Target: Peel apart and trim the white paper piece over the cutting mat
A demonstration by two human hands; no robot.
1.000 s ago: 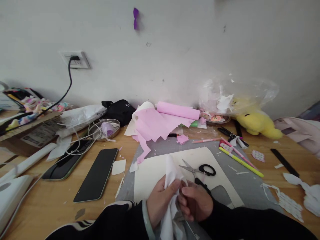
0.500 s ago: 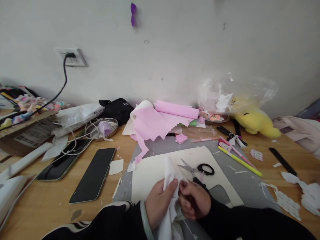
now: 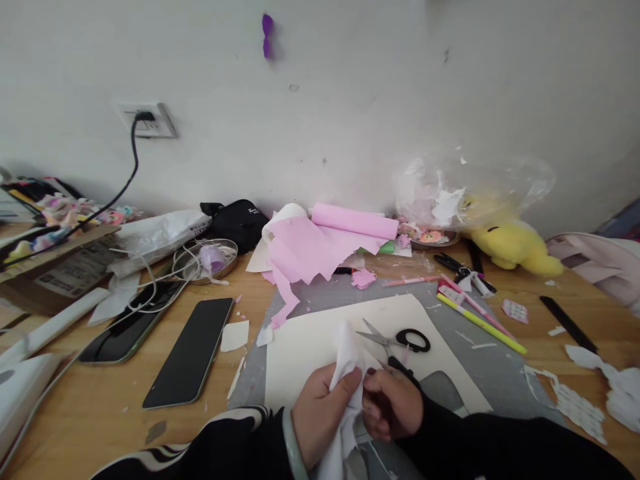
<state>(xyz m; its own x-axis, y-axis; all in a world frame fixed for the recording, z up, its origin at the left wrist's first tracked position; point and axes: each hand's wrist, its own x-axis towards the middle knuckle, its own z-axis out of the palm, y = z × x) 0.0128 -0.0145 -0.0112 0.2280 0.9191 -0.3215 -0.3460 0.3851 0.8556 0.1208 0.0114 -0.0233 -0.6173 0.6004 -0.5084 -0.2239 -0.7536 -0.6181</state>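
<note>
A piece of thin white cloth [image 3: 345,353] is gathered in my left hand [image 3: 323,407], thumb pressed on top. Its peak stands up above the fingers and its lower end hangs past the bottom of the view. Close against the cloth's right side, my right hand [image 3: 393,403] is closed in a pinch, the other fingers curled. Whatever lies between those fingertips is too small to make out. Scissors with black handles [image 3: 414,340] lie partly spread on a cream paper sheet [image 3: 305,340], just beyond my right hand.
A grey mat [image 3: 255,373] lies beneath the paper. Pink paper [image 3: 300,250] is heaped by the wall. On the left are a phone [image 3: 190,353], another phone [image 3: 120,333] and a cardboard box [image 3: 65,280]. A yellow plush toy [image 3: 515,247], pens [image 3: 480,323] and paper scraps sit right.
My right fingertips have shifted slightly and are turned a little at the cloth's edge. The cloth's peak leans further right. My left hand keeps its grip, and the view has shifted slightly.
</note>
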